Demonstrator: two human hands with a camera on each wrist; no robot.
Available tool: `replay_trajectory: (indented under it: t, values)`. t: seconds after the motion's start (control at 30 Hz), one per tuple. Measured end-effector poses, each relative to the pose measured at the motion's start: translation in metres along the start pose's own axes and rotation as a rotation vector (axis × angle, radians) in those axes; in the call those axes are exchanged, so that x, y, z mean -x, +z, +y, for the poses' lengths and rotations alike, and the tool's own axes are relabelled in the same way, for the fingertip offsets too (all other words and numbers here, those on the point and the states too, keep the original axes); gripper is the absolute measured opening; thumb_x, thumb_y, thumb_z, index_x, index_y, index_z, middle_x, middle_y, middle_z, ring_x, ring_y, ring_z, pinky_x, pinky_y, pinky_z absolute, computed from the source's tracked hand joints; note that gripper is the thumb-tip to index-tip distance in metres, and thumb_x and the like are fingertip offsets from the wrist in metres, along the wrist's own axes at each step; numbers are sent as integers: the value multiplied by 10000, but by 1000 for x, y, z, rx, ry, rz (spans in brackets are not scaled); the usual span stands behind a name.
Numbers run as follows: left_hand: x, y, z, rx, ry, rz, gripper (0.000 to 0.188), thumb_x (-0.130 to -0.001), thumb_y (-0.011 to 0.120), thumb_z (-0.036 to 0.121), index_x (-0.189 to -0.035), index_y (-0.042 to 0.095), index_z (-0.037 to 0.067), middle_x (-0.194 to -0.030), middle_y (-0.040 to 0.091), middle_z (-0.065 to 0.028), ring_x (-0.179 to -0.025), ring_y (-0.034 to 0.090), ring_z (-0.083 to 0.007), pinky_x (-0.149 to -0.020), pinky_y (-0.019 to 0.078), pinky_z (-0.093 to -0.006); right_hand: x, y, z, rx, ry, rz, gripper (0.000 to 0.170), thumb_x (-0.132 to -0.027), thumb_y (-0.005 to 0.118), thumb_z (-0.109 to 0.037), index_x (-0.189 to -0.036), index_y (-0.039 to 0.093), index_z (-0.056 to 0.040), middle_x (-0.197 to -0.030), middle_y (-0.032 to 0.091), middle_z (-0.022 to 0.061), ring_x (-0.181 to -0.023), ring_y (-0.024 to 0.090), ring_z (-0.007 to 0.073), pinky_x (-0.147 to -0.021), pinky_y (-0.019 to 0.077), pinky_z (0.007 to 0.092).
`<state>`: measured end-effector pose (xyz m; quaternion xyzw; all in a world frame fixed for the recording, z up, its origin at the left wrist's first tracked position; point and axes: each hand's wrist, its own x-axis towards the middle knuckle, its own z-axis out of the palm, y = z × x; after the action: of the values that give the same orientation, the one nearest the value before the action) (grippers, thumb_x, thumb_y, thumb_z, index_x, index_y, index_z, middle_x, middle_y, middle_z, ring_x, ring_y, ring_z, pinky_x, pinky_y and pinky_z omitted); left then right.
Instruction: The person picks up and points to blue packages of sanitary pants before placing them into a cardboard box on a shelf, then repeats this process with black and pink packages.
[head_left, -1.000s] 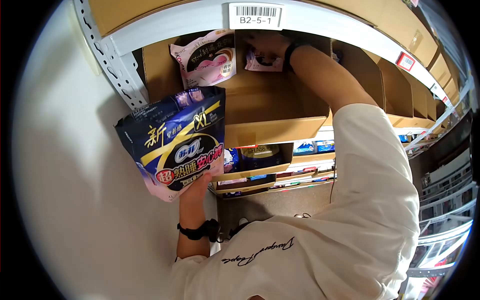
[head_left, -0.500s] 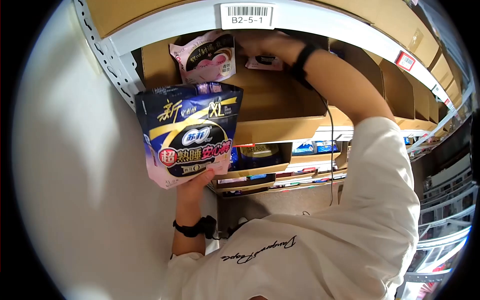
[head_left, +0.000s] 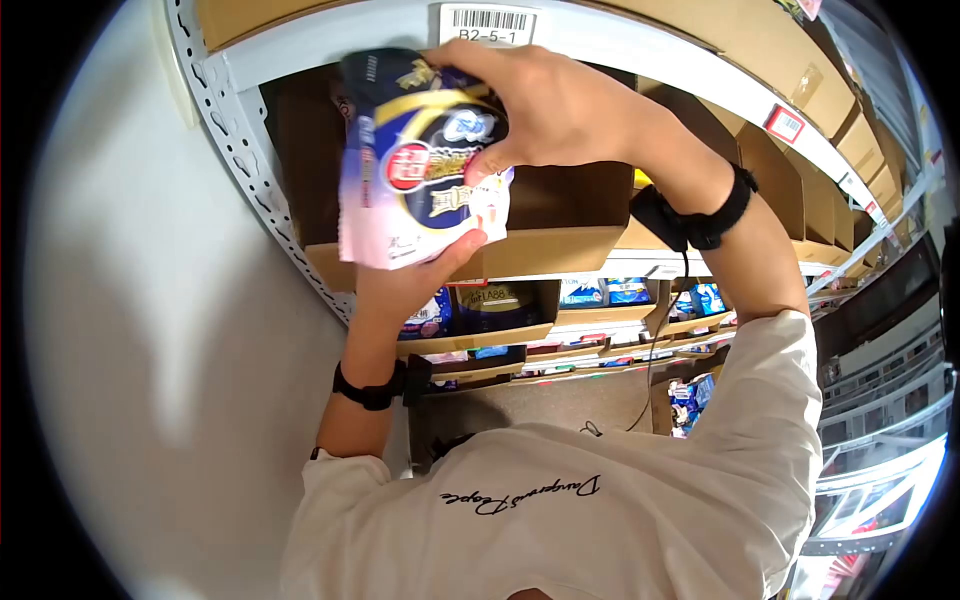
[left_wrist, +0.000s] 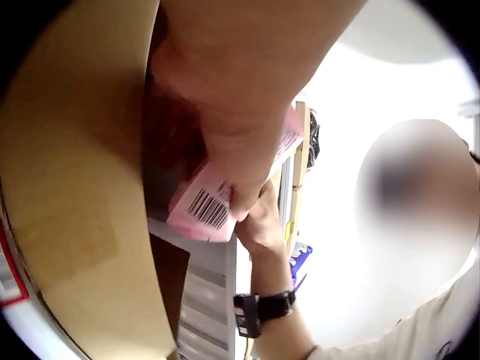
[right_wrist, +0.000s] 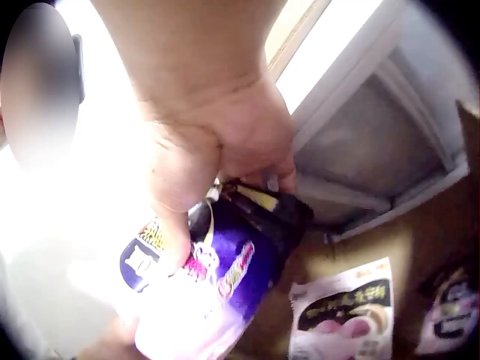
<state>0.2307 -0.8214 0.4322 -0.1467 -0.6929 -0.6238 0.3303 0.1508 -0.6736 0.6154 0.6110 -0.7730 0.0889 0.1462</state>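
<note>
A dark blue and pink soft pack of sanitary pants is raised in front of the open cardboard bin, a little blurred in the head view. My left hand holds it from below, the thumb over its front lower corner. My right hand grips its upper right side, thumb across the printed front and fingers behind the top edge. The left wrist view shows the pack's pink barcoded underside. Inside the bin, a pink and black pack and another pack stand beyond the held one in the right wrist view.
The bin's cardboard front lip runs just below the pack. Above is a white shelf beam with a B2-5-1 label. A perforated metal post and a white wall are on the left. Lower bins hold more packs.
My right hand has come out of the back of the bin and taken hold of the pack. My left hand has lifted the pack up toward the bin opening.
</note>
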Motion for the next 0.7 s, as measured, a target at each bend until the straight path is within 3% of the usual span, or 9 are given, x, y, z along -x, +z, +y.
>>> replay_trajectory:
  t: [0.1,0.17,0.3,0.37,0.43,0.47,0.57,0.63,0.7]
  values:
    - [-8,-11,-22,-736,283,178,610,-645,862,467,-1004,653,20,-817,683,-102,-779,676,-261,-766,528,-388,3,17,16,251,-15,9,731,-711,823,-186,-1299,407,-57,-1075,629,213,-1024,609,406,-830,498,462]
    - [-6,-14,-23,-1105,333,30,600,-692,711,657,-749,705,60,-699,660,-93,-686,637,-274,-731,451,-400,3,29,43,278,5,-84,653,-757,787,-217,-1255,395,-57,-1014,639,223,-968,626,422,-775,510,477]
    - [-3,-11,-29,-1031,299,47,567,-726,696,624,-673,687,60,-657,632,-78,-661,618,-256,-692,415,-391,-14,36,88,593,312,-362,670,-763,748,-146,-1328,395,-76,-1120,615,214,-816,681,388,-679,558,452]
    - [-3,-10,-27,-1008,289,36,560,-737,694,611,-667,680,56,-653,625,-73,-657,614,-250,-685,407,-391,-12,50,134,640,170,-361,871,-638,822,-121,-1394,391,-78,-1303,539,218,-1121,609,332,-892,540,388]
    - [-2,-10,-23,-1041,249,16,523,-729,726,580,-676,672,62,-672,640,-49,-667,617,-243,-710,424,-389,-16,85,192,679,243,-348,914,-603,843,-133,-1396,394,-53,-1375,472,218,-1214,543,326,-970,503,385]
    - [-3,-10,-23,-1042,258,15,523,-729,726,580,-676,672,62,-672,640,-49,-667,617,-243,-710,424,-389,-20,74,175,574,393,-505,865,-655,814,-108,-1405,389,-36,-1372,481,211,-1239,519,339,-992,487,425]
    - [-3,-9,-24,-1035,270,29,520,-727,731,575,-665,669,62,-658,627,-53,-655,609,-245,-711,421,-382,-17,88,172,755,456,-487,752,-727,751,-30,-1393,400,-32,-1395,459,219,-1247,514,333,-984,492,433]
    - [-2,-8,-23,-1013,278,50,520,-729,731,571,-660,667,59,-653,622,-55,-649,604,-246,-701,416,-381,-26,86,162,769,474,-503,695,-763,738,-65,-1380,423,-14,-1343,512,222,-1168,580,346,-922,526,448]
    - [-2,-8,-24,-1030,270,36,519,-731,731,567,-663,667,57,-655,622,-56,-651,604,-246,-698,414,-382,-43,93,163,708,521,-418,722,-705,800,-255,-1330,521,-24,-1146,632,199,-1021,647,347,-839,545,468]
